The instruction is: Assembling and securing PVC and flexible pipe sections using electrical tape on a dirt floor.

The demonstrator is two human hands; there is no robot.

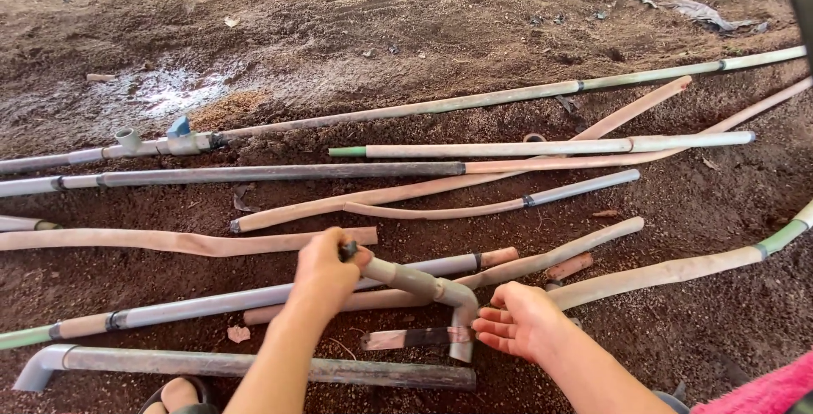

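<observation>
L hand [324,272] fingers wrapped round elbow pipe [423,284] end, R hand [518,322] fingers half-open beside bend, pipe tip hidden

Head view, looking steeply down, close over ground [440,33]

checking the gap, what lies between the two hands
In the head view, the bent grey elbow pipe spans it: left hand holds one end, right hand touches the bend.
</observation>
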